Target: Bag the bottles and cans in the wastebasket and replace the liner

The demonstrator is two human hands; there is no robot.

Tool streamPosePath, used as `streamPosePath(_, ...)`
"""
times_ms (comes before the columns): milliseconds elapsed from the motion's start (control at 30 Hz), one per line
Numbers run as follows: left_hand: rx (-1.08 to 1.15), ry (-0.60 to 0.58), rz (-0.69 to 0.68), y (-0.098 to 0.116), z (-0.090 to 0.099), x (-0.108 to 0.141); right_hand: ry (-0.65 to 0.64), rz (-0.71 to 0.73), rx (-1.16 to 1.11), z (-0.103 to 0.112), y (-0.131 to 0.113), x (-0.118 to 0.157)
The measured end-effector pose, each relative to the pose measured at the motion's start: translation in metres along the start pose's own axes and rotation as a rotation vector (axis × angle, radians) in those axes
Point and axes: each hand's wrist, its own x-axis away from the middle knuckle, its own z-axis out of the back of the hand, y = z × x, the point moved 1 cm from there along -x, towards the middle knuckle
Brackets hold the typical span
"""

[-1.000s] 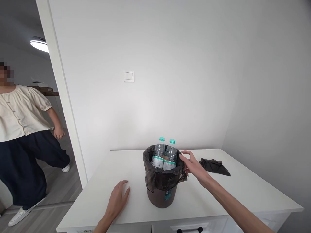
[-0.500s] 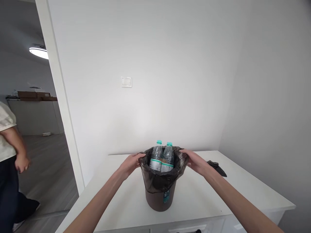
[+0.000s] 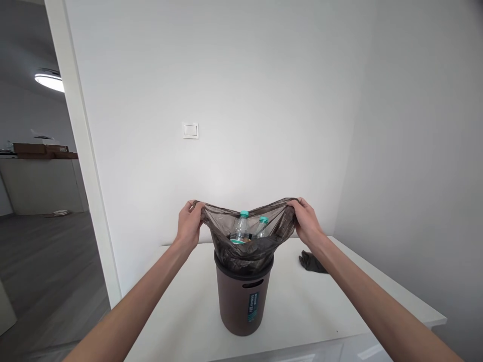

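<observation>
A brown trash can (image 3: 236,301) with a dark rim and a handle slot stands upright on the white tabletop. Rising out of its mouth is a thin black garbage bag (image 3: 245,254), its edge stretched wide above the rim. My left hand (image 3: 190,221) pinches the bag's edge on the left, and my right hand (image 3: 305,218) grips the edge on the right. Inside the bag stand two clear plastic bottles, a left bottle (image 3: 240,227) and a right bottle (image 3: 262,229), both with teal caps; their lower parts are hidden by the bag.
Folded black plastic (image 3: 311,262) lies on the white cabinet top (image 3: 302,306), partly behind my right forearm. A light switch (image 3: 190,131) is on the wall behind. To the left, a doorway (image 3: 77,151) opens on a room with cardboard boxes (image 3: 33,151).
Both hands have pulled the bag's edge up and outward, off the can's rim, which now shows with its handle slot. The person in the doorway at left has gone from view.
</observation>
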Motion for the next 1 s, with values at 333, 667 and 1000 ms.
streamPosePath(333,-0.729,-0.122,-0.175,0.001,0.003,-0.011,0.021,-0.036,0.43,0.036,0.045,-0.036)
streamPosePath(667,-0.574,0.197,-0.431,-0.008,0.029,0.004,0.339,0.179,0.346,0.034,0.031,-0.007)
streamPosePath(1000,-0.246,0.082,-0.18,0.001,0.045,0.033,0.121,0.024,0.222,0.061,0.023,0.029)
